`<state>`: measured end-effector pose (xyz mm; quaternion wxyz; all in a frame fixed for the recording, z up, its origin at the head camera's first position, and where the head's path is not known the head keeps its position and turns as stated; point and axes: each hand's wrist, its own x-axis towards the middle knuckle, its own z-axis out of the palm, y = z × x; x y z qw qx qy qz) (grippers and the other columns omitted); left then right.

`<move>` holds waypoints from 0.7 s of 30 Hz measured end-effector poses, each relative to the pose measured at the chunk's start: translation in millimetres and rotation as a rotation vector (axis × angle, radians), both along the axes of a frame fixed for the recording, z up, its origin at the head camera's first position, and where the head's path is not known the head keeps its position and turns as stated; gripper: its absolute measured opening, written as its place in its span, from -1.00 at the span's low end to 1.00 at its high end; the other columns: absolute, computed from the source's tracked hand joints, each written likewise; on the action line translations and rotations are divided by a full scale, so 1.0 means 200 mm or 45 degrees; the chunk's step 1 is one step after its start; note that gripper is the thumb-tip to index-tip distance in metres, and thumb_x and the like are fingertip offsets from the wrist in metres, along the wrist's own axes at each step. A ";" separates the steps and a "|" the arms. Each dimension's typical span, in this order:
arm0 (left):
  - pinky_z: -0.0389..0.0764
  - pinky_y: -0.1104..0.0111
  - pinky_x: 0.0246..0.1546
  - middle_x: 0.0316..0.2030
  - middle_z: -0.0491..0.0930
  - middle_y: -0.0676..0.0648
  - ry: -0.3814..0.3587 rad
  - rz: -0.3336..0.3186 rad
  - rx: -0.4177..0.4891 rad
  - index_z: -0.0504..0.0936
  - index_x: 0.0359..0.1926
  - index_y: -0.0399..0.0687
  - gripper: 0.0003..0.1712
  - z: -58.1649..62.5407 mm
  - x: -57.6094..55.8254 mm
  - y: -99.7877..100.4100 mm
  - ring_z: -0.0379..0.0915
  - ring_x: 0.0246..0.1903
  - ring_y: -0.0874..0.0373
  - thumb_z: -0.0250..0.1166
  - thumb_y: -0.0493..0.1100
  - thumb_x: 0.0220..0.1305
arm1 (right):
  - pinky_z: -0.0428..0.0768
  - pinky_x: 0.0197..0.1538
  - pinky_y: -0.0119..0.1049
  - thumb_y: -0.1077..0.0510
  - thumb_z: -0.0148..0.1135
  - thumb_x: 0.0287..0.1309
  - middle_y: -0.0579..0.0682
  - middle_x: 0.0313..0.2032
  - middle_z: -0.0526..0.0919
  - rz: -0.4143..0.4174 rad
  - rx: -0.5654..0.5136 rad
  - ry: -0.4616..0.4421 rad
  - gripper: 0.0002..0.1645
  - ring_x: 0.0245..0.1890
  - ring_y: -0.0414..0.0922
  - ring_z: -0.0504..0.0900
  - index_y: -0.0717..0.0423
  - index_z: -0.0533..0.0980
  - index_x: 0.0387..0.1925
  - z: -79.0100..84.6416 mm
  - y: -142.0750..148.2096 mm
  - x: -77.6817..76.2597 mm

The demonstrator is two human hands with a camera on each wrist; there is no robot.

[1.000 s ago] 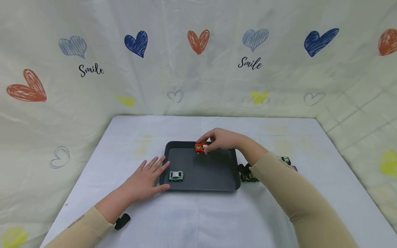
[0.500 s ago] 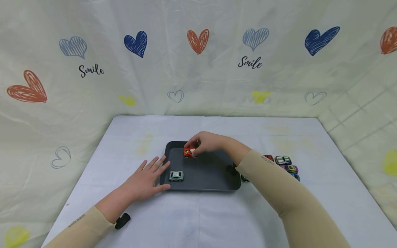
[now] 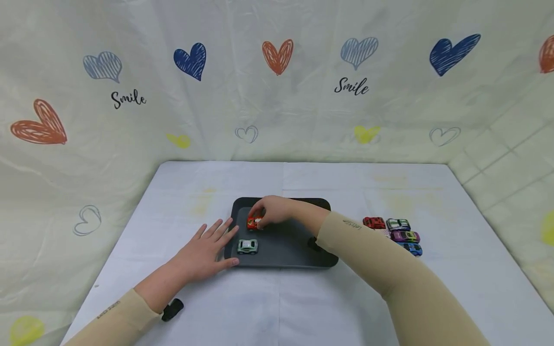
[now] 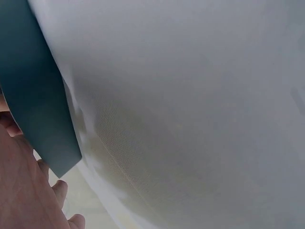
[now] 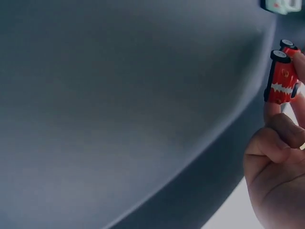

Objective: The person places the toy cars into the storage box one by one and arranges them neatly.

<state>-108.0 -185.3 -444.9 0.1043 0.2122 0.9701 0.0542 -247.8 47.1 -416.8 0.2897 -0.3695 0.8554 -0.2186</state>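
Observation:
My right hand (image 3: pixel 275 209) pinches a red toy car (image 3: pixel 253 223) between thumb and fingers, over the left part of a dark grey tray (image 3: pixel 281 259). In the right wrist view the red toy car (image 5: pixel 282 78) shows its wheels and a white jagged mark, with some fingers curled below it. A pale green toy car (image 3: pixel 247 246) sits in the tray's front left, just in front of the red one. My left hand (image 3: pixel 205 252) lies with spread, straight fingers at the tray's left rim. In the left wrist view that hand (image 4: pixel 24 186) is beside the tray's outer wall (image 4: pixel 43 90).
Right of the tray several toy cars stand grouped on the white-covered table (image 3: pixel 303 307): a red one (image 3: pixel 374 222), a white-and-green one (image 3: pixel 398 224), a purple one (image 3: pixel 405 236) and a blue one (image 3: pixel 411 248). My right sleeve (image 3: pixel 381 259) overlaps part of the group.
My right hand has carried the red toy car left and toward me, from the tray's back edge to behind the pale green car. The left hand has stayed put.

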 end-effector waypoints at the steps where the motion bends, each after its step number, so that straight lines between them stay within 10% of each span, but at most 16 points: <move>1: -0.14 -0.14 0.46 0.58 -0.18 0.02 0.003 -0.003 0.007 0.00 0.58 0.17 0.03 0.00 0.00 0.00 -0.24 0.53 -0.09 0.00 0.54 0.27 | 0.56 -0.10 -0.35 0.11 0.39 0.20 -0.12 -0.10 0.63 0.001 0.019 0.013 -0.51 -0.16 -0.19 0.53 -0.02 0.59 0.18 -0.01 -0.01 0.00; 21: -0.17 -0.11 0.47 0.58 -0.16 0.05 0.038 -0.006 0.063 -0.01 0.58 0.21 0.02 -0.04 0.00 -0.02 -0.25 0.54 -0.03 -0.06 0.57 0.27 | 0.54 0.11 -0.29 0.01 0.38 0.23 -0.11 0.01 0.67 -0.020 0.034 0.083 -0.46 -0.05 -0.23 0.57 -0.02 0.56 0.24 -0.09 -0.07 0.02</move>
